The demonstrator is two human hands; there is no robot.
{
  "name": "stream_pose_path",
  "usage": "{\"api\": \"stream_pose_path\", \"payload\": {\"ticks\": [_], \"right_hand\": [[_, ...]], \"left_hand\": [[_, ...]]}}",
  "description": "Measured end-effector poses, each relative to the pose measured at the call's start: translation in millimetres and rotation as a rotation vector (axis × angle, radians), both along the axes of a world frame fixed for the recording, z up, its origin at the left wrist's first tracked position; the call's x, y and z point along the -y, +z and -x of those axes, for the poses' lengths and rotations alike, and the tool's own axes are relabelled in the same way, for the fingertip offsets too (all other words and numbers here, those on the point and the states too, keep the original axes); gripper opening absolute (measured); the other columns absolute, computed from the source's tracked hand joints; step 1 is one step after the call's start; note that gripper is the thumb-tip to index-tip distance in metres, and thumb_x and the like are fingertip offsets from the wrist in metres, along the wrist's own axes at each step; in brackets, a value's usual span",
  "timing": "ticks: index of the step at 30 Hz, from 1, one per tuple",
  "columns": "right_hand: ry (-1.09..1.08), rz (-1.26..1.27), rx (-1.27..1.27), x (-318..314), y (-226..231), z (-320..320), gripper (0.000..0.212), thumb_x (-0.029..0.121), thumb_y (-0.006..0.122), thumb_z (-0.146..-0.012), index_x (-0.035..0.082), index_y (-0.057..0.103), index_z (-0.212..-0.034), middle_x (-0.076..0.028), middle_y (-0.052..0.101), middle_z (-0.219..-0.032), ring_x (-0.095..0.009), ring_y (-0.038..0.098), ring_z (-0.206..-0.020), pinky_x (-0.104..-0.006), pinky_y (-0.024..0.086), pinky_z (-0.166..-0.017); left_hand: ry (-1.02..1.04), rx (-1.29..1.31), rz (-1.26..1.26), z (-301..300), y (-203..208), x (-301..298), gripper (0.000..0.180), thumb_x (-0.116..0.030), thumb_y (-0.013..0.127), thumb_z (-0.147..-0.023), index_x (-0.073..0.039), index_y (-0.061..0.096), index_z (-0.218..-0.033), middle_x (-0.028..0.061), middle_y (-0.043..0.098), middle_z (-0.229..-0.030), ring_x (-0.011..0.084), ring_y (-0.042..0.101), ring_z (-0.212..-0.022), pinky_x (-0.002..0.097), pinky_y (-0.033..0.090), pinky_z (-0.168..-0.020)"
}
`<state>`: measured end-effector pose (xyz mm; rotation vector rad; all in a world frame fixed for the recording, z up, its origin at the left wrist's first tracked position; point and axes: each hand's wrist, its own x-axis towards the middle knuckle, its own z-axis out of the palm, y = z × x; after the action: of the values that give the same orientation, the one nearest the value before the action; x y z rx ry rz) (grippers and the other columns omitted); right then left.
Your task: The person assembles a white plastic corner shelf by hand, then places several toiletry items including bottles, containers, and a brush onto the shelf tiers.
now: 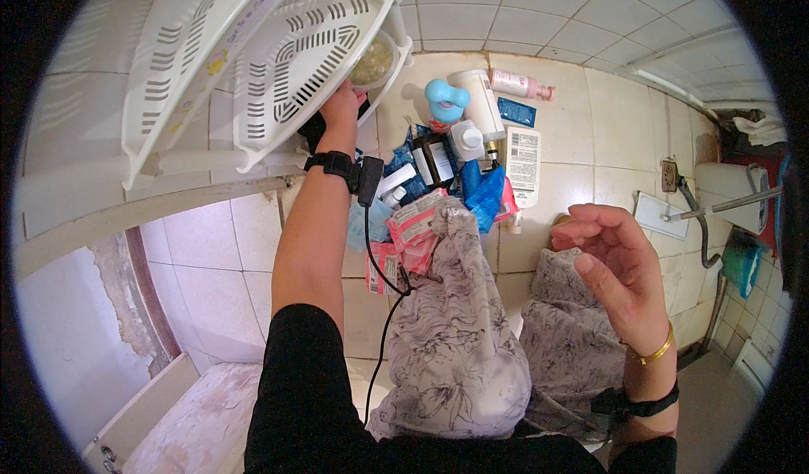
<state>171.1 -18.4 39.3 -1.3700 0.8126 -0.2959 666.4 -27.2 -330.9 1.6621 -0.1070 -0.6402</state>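
My left hand (340,106) reaches in under a slotted tier of the white plastic corner rack (316,61); its fingertips are hidden behind the tier. Close to that hand, a round clear container (373,61) with pale greenish contents sits on a lower level, and something dark lies below the tier. Over my right knee hovers my right hand (613,276), empty, fingers curved and apart. Between the hands, toiletries crowd the floor: a light blue bottle (447,101), a white tub (480,103), a dark bottle (432,160) and a white labelled bottle (522,166).
Pink packets (413,221) and a crumpled blue plastic wrapper (484,198) lie by my knees in patterned trousers (459,339). A pink bottle (521,85) and a blue sachet (516,112) rest near the tiled wall. A black cable (385,331) hangs from my left wrist. A grey hose (699,230) runs at right.
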Motion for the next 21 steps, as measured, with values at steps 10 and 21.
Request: {"api": "stream_pose_path", "payload": {"ticks": [10, 21], "right_hand": [[-0.013, -0.003, -0.017, 6.2, -10.8, -0.3, 0.049, 0.0, 0.074, -0.112, -0.001, 0.059, -0.158, -0.01, 0.074, -0.142, -0.024, 0.071, -0.138, -0.0418, 0.053, -0.124], [-0.01, -0.027, -0.039, 4.1, -22.6, -15.8, 0.049, 0.0, 0.075, -0.112, -0.002, 0.059, -0.158, -0.01, 0.074, -0.143, -0.024, 0.071, -0.138, -0.042, 0.053, -0.125]], "left_hand": [[0.013, -0.078, -0.081, -13.8, 4.5, 26.3, 0.044, -0.022, 0.067, -0.12, -0.007, 0.058, -0.161, 0.0187, 0.071, -0.134, 0.0331, 0.082, -0.102, 0.0454, 0.074, -0.09], [0.016, -0.059, -0.047, -38.0, 5.1, 39.1, 0.046, -0.027, 0.069, -0.119, -0.006, 0.061, -0.159, 0.0197, 0.074, -0.136, 0.0348, 0.082, -0.107, 0.0468, 0.072, -0.093]]}}
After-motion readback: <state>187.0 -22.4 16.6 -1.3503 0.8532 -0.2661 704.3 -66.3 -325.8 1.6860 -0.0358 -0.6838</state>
